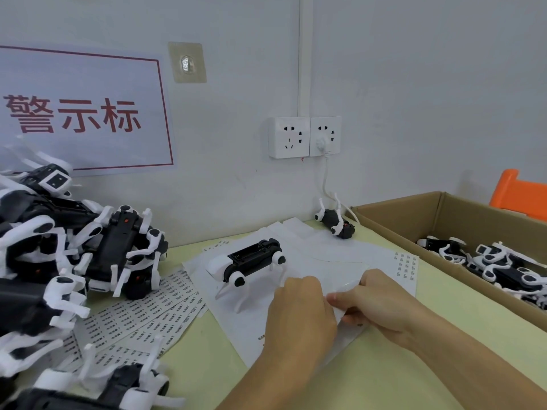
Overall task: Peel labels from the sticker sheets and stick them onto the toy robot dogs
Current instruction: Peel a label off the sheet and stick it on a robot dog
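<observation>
I had both hands down on the big white sticker sheet (340,261) at the middle of the table (384,380). My left hand (299,309) lay knuckles-up on the paper with its fingers curled under; whether it pinched a label or only pressed the sheet I could not tell, since the fingertips were hidden. My right hand (376,303) touched it from the three o'clock side and gripped a turned-up edge of the sheet between thumb and fingers.

The toy dog (251,261) I judged to be next stood on the same sheet at about eleven o'clock from my left hand, near but not touching it. Its long axis ran from eight o'clock to two o'clock, black back upward, legs splayed on the paper. The left hand was the nearer one, so I reckoned a label would travel up and left, across the dog's flank.

A pile of dogs (74,261) sat at nine o'clock, resting on more printed label sheets (154,315). A lone dog (337,223) lay by the wall at one o'clock, and a cardboard box (414,214) at three o'clock held others
</observation>
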Tool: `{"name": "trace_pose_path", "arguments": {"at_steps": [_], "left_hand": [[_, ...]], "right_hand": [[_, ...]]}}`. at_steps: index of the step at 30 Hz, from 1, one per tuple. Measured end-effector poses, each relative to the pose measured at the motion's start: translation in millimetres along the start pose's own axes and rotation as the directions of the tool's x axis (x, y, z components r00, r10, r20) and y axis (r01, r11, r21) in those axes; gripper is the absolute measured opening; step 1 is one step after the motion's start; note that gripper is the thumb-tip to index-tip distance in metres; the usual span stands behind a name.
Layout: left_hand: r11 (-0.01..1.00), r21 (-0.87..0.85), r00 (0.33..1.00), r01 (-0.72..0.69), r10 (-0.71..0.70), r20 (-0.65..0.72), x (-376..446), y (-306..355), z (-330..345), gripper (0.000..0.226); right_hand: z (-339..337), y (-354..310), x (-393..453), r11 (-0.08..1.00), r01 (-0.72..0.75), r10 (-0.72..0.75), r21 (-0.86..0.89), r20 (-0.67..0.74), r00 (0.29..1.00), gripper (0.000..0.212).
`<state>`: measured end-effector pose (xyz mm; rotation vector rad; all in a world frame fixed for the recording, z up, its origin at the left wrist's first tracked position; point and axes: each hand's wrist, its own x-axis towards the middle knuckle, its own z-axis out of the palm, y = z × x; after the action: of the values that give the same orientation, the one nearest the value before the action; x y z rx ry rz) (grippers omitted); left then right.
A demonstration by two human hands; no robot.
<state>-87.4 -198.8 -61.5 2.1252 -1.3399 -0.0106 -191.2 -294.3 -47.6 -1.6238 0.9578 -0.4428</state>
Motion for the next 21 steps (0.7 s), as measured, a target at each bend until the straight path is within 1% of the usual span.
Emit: {"name": "trace_pose_path", "arguments": {"at_steps": [2,4,6,7,9,10,11,12,13,14,16,18,20,21], "left_hand": [[0.997,0.067,1.000,-0.025,0.023,0.021,0,2,-1,0.025],[0.983,0.162,0.995,-0.087,0.078,0.059,0,4,-2,0.036],[0.954,0.252,0.986,-0.161,0.145,0.083,-2,6,-5,0.041],[0.932,0.288,0.976,-0.220,0.211,0.062,-3,8,-6,0.044],[0.896,0.341,0.958,-0.285,0.265,0.106,-4,13,-17,0.052],[0.881,0.363,0.953,-0.303,0.274,0.130,-3,13,-18,0.050],[0.883,0.359,0.953,-0.302,0.267,0.144,-3,13,-17,0.041],[0.887,0.358,0.957,-0.291,0.263,0.126,-2,7,-11,0.033],[0.905,0.330,0.963,-0.267,0.236,0.131,-1,3,-8,0.032],[0.926,0.300,0.970,-0.231,0.197,0.140,1,3,-9,0.034],[0.954,0.228,0.980,-0.193,0.174,0.100,4,1,-8,0.034],[0.984,0.118,0.988,-0.132,0.121,0.094,5,0,-7,0.026],[0.996,0.028,0.992,-0.081,0.078,0.096,6,-4,-4,0.017],[0.998,-0.025,0.993,-0.058,0.061,0.097,6,-5,-3,0.017]], "right_hand": [[0,1,1,1.000,0.013,-0.014,-0.014,-0.005,1.000,0.026],[1,1,1,0.999,0.025,-0.025,-0.037,-0.009,1.000,0.024],[1,-1,0,0.998,0.034,-0.034,-0.048,-0.005,0.999,0.027],[1,-1,0,0.998,0.042,-0.042,-0.051,0.002,0.999,0.026],[0,0,0,0.997,0.051,-0.050,-0.060,0.012,0.999,0.018],[-1,0,-1,0.997,0.052,-0.051,-0.060,0.018,0.999,0.012],[-1,-1,-1,0.997,0.052,-0.050,-0.055,0.027,0.998,0.015],[-2,0,0,0.998,0.052,-0.050,-0.046,0.035,0.998,0.021],[-2,1,1,0.998,0.053,-0.051,-0.039,0.038,0.998,0.024],[-3,3,3,0.998,0.054,-0.053,-0.041,0.035,0.998,0.020],[-4,4,5,0.998,0.048,-0.047,-0.034,0.034,0.998,0.014],[-5,5,6,1.000,0.028,-0.028,-0.008,0.034,0.999,0.019],[-7,5,7,1.000,0.015,-0.016,0.006,0.045,0.999,0.016],[-8,5,7,1.000,0.008,-0.008,0.012,0.055,0.998,0.015]]}}
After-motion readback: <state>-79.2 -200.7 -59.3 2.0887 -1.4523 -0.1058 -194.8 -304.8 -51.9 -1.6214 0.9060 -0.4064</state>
